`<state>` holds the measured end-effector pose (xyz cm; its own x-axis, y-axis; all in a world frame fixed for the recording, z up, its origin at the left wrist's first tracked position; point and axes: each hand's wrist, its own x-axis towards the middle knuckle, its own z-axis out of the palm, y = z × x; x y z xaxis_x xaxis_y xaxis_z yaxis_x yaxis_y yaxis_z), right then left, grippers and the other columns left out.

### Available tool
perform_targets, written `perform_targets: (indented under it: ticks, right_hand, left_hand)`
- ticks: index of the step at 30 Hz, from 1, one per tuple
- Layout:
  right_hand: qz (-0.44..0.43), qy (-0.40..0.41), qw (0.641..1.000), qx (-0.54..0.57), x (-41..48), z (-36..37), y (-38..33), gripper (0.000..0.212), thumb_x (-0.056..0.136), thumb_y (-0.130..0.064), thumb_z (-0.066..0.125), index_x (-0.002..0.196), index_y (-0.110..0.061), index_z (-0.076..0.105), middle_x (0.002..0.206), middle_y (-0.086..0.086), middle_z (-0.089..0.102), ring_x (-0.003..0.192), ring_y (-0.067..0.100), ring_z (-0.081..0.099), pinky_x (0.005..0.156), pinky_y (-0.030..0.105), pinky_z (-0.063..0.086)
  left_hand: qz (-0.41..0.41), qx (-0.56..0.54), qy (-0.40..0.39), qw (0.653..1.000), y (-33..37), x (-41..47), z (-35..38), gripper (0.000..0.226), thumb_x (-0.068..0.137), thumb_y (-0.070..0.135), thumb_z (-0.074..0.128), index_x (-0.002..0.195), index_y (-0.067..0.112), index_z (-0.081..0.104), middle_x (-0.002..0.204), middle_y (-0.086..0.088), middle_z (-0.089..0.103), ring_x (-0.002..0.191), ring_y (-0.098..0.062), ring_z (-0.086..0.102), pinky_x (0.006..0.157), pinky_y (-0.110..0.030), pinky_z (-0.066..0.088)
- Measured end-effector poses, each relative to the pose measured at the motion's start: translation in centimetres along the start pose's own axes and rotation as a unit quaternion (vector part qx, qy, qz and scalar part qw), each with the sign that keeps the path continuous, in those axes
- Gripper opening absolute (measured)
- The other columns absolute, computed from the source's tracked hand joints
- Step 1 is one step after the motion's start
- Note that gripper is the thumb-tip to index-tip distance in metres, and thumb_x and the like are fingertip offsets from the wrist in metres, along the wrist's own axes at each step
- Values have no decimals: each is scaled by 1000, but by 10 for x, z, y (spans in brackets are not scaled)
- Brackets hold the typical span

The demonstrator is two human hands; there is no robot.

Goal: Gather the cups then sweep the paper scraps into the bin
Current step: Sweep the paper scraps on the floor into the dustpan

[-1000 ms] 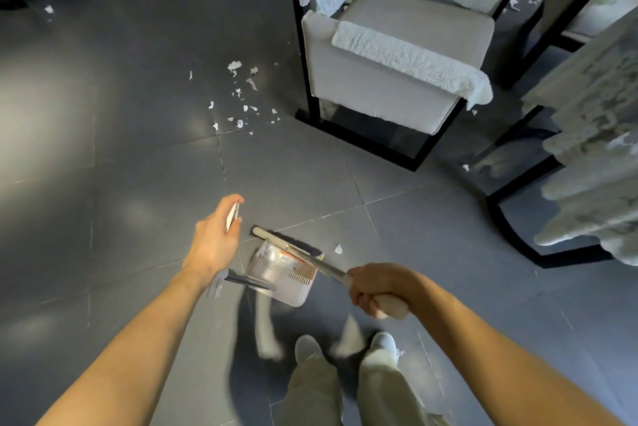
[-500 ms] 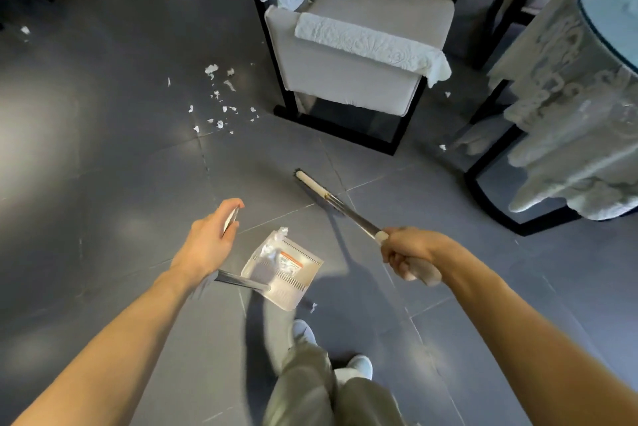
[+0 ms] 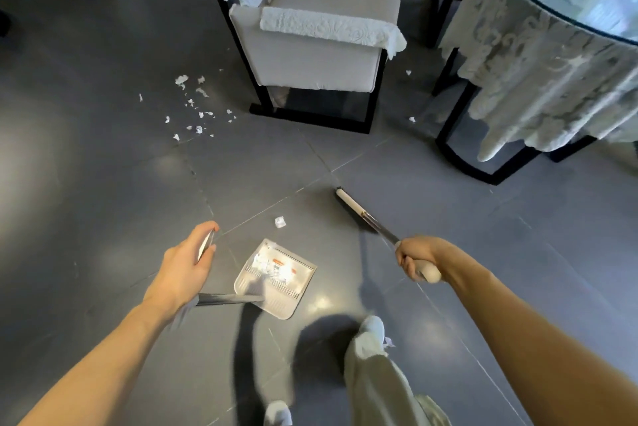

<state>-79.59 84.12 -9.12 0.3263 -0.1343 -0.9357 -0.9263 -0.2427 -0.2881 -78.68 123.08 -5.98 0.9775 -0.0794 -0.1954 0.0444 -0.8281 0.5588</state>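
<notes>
Mid-sweep; gripping pan (image 3: pixel 276 279) handle with left hand (image 3: pixel 183 266), broom (image 3: pixel 352 206) with right hand (image 3: pixel 416 258); lone scrap (image 3: pixel 280 222) at pan's 12 o'clock; next, brushing it in, then heading for scraps (image 3: pixel 193 108) at 10.

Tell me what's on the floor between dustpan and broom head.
One crumpled paper scrap lies between dustpan and broom, touching neither; otherwise bare tile. Head view.
</notes>
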Motion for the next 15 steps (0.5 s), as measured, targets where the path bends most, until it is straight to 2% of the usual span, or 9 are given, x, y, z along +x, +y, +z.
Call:
perform_targets:
  ticks: [2, 5, 9, 12, 15]
  right_hand:
    - [4, 14, 1000, -12, -6, 29, 23, 23, 83, 1, 39, 63, -9, 47, 50, 5, 43, 39, 12, 43, 46, 21, 39]
    - [1, 21, 1000, 4, -17, 70, 54, 24, 83, 0, 40, 62, -8, 49, 48, 5, 45, 39, 13, 43, 49, 22, 38]
    - [-2, 10, 998, 58, -39, 128, 84, 22, 84, 3, 36, 68, -7, 47, 45, 4, 42, 31, 10, 39, 36, 16, 35]
    - [15, -20, 996, 91, -58, 166, 100, 22, 86, 3, 34, 72, -7, 47, 47, 4, 41, 28, 9, 38, 32, 14, 34]
    - [29, -48, 994, 91, -78, 206, 111, 20, 85, 2, 38, 72, -8, 48, 47, 3, 43, 30, 9, 41, 32, 17, 35]
  left_hand:
    - [25, 8, -10, 1000, -15, -16, -10, 27, 96, 13, 47, 121, 24, 50, 98, 1, 58, 84, -28, 48, 78, -30, 32]
    - [47, 11, -13, 999, -40, -42, -22, 27, 96, 13, 47, 121, 24, 50, 100, 3, 57, 82, -28, 48, 77, -29, 32]
    - [59, -12, -24, 998, -74, -85, -25, 26, 95, 14, 48, 117, 27, 51, 93, 4, 58, 70, -20, 48, 73, -28, 33]
    - [65, -24, -42, 997, -89, -110, -17, 26, 95, 14, 48, 114, 32, 50, 79, 6, 56, 63, -10, 47, 67, -27, 33]
    - [57, -35, -50, 997, -96, -121, -9, 28, 95, 15, 47, 114, 35, 49, 80, -2, 59, 67, -15, 49, 66, -27, 34]
